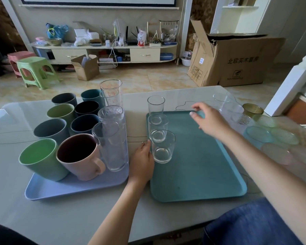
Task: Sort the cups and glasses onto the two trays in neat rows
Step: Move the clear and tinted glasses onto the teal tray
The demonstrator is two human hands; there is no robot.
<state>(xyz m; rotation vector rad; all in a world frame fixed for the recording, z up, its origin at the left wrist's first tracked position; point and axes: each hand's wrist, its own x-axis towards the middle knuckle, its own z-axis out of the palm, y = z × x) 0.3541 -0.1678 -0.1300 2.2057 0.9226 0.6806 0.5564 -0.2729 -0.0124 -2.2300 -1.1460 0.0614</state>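
Risk: left hand [142, 161], fingers together, flat against nearest short clear glass [163, 146] at the rectangular teal plastic tray [200, 167]'s left edge; a nudge tips it into the row. Right hand [211, 121], fingers spread, empty over the tray, sleeve-free arm could sweep loose tumblers right of it. Count: two trays, lilac tray [48, 189] left; eight opaque cups; three short glasses on teal.
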